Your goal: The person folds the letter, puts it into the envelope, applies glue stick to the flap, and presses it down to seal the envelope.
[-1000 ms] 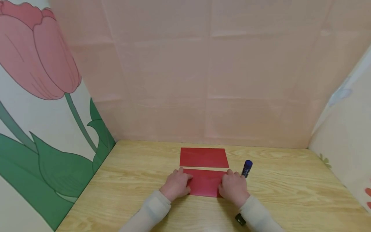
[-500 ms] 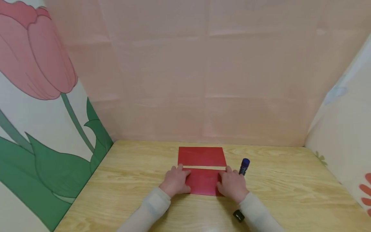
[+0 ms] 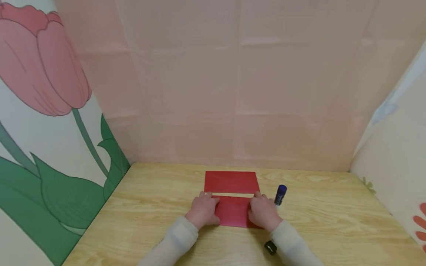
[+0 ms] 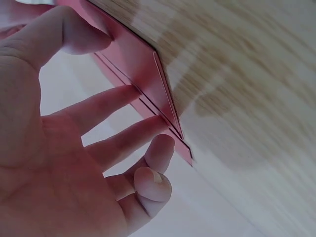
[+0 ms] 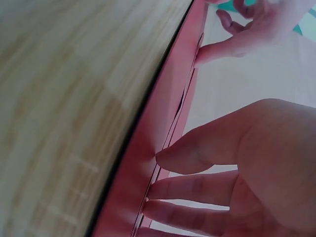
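A folded red sheet of paper (image 3: 233,211) lies on the table in front of the person. My left hand (image 3: 202,210) rests on its left end, thumb toward the near edge and fingertips at the far edge. On the right end presses my right hand (image 3: 264,211), with its fingers near the far edge. In the left wrist view, fingertips touch the layered edges of the folded paper (image 4: 143,64). The right wrist view shows the right thumb and fingers along a seam of the red paper (image 5: 163,108). Beyond it lies a second red panel (image 3: 231,181), past a narrow pale strip.
A dark blue glue stick (image 3: 280,195) is just right of the right hand. Near the right sleeve lies a small black object (image 3: 270,247). The wood-grain table (image 3: 149,214) meets a pink cloth backdrop (image 3: 233,92) and a wall with a painted tulip (image 3: 63,70).
My right hand has shifted slightly left along the folded paper, showing more of the glue stick. The left hand stays at the paper's left end.
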Demonstrator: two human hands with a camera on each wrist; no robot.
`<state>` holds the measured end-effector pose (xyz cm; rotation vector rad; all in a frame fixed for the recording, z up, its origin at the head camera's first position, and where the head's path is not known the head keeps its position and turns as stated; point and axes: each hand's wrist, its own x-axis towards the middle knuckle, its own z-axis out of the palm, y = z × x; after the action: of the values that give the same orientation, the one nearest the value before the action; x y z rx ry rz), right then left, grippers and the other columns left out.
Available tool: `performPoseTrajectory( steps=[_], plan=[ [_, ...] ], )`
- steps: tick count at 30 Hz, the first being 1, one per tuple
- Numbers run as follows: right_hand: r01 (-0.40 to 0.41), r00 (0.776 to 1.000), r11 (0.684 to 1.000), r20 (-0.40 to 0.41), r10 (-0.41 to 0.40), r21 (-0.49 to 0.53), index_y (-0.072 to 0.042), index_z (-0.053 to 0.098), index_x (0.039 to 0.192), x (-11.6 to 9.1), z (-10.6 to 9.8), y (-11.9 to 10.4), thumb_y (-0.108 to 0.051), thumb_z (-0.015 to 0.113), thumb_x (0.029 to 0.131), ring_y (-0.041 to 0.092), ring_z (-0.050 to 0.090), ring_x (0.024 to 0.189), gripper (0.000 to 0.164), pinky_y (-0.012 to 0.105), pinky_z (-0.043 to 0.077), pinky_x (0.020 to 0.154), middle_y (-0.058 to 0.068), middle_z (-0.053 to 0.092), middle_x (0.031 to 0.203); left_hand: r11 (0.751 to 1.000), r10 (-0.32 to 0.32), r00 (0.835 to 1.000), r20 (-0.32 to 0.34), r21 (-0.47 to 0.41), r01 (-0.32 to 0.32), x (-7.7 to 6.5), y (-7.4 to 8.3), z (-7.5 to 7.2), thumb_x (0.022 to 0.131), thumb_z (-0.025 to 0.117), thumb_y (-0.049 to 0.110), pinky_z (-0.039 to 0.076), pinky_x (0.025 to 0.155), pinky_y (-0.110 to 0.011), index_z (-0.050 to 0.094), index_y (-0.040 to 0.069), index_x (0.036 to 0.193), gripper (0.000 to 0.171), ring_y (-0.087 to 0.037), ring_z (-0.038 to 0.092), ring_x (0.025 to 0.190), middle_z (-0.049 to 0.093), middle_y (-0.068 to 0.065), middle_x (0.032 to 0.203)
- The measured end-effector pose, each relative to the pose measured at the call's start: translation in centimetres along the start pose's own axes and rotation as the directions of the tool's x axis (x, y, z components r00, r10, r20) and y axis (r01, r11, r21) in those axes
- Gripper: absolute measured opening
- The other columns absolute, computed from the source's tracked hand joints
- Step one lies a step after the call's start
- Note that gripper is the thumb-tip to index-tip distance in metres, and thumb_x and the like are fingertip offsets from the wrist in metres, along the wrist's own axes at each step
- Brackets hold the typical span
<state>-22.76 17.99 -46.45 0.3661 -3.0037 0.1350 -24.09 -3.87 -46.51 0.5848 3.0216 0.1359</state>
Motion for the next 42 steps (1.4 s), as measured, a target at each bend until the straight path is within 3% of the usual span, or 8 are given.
performPoseTrajectory(
  steps=[8,13,17,21,25,32,37,42],
  plan=[
    [0.021,1.0,0.999,0.001,-0.021,0.041,-0.002,0.064,0.079,-0.7,0.0,-0.2,-0.003,0.067,0.081,0.022,0.056,0.065,0.004,0.045,0.051,0.056,0.01,0.058,0.079,1.0,-0.023,1.0,-0.013,0.007,0.024,-0.2,0.2,0.1,0.069,0.087,0.041,0.046,0.076,-0.04,0.068,0.021,0.13,0.067,-0.026,0.05,0.104,0.059,-0.008,0.119],
    [0.066,0.998,0.995,-0.008,-0.066,0.077,0.0,0.065,0.083,-1.0,-0.1,0.0,0.002,0.066,0.081,0.022,0.058,0.067,0.004,0.042,0.054,0.061,0.01,0.06,0.081,0.999,-0.007,1.0,-0.025,0.035,0.008,-0.3,0.2,-0.1,0.071,0.085,0.037,0.043,0.071,-0.036,0.072,0.02,0.121,0.054,-0.022,0.049,0.089,0.061,-0.004,0.1],
    [0.118,0.992,0.985,0.02,-0.122,0.124,0.0,0.071,0.1,-1.1,-0.2,0.1,0.007,0.063,0.082,0.032,0.066,0.084,0.021,0.05,0.057,0.074,0.018,0.066,0.098,0.998,0.026,0.999,-0.043,0.059,-0.023,-0.6,0.3,-0.1,0.073,0.082,0.028,0.041,0.066,-0.034,0.076,0.019,0.107,0.036,-0.021,0.049,0.079,0.061,-0.002,0.084],
    [0.131,0.985,0.968,0.085,-0.152,0.214,-0.006,0.071,0.12,-1.2,-0.3,0.0,0.012,0.062,0.081,0.048,0.06,0.111,0.043,0.058,0.053,0.087,0.028,0.064,0.121,0.998,0.043,0.999,-0.013,0.044,-0.042,-0.8,0.6,0.0,0.078,0.081,0.023,0.045,0.069,-0.036,0.075,0.022,0.115,0.038,-0.023,0.053,0.084,0.067,-0.004,0.092],
    [0.103,0.982,0.958,0.123,-0.14,0.269,-0.012,0.07,0.125,-1.2,-0.3,-0.1,0.014,0.062,0.079,0.058,0.047,0.125,0.054,0.066,0.044,0.096,0.034,0.055,0.132,0.997,0.066,0.998,0.008,0.044,-0.066,-0.8,0.9,-0.1,0.08,0.082,0.021,0.048,0.075,-0.04,0.071,0.029,0.126,0.048,-0.025,0.055,0.091,0.069,-0.006,0.104],
    [0.089,0.983,0.962,0.133,-0.126,0.257,-0.018,0.07,0.127,-1.0,-0.4,-0.1,0.019,0.059,0.075,0.055,0.052,0.115,0.065,0.066,0.047,0.091,0.035,0.053,0.129,0.994,0.083,0.997,-0.006,0.065,-0.082,-0.7,0.9,-0.5,0.081,0.082,0.018,0.04,0.073,-0.035,0.07,0.032,0.126,0.049,-0.022,0.054,0.088,0.068,-0.005,0.101],
    [0.061,0.983,0.961,0.151,-0.105,0.27,-0.017,0.069,0.128,-1.2,-0.4,-0.1,0.019,0.061,0.075,0.068,0.038,0.125,0.065,0.071,0.041,0.096,0.04,0.042,0.142,0.996,0.076,0.997,-0.004,0.037,-0.076,-0.7,1.0,-0.6,0.081,0.082,0.017,0.044,0.075,-0.038,0.071,0.03,0.125,0.047,-0.023,0.053,0.09,0.069,-0.007,0.107],
    [0.05,0.982,0.964,0.165,-0.096,0.261,-0.018,0.069,0.128,-1.4,-0.2,-0.1,0.016,0.065,0.075,0.067,0.039,0.126,0.064,0.071,0.042,0.095,0.037,0.044,0.142,0.995,0.054,0.998,-0.012,0.089,-0.053,-1.0,1.7,-0.2,0.081,0.082,0.021,0.045,0.075,-0.039,0.071,0.032,0.125,0.047,-0.024,0.053,0.088,0.068,-0.008,0.105]
  ],
)
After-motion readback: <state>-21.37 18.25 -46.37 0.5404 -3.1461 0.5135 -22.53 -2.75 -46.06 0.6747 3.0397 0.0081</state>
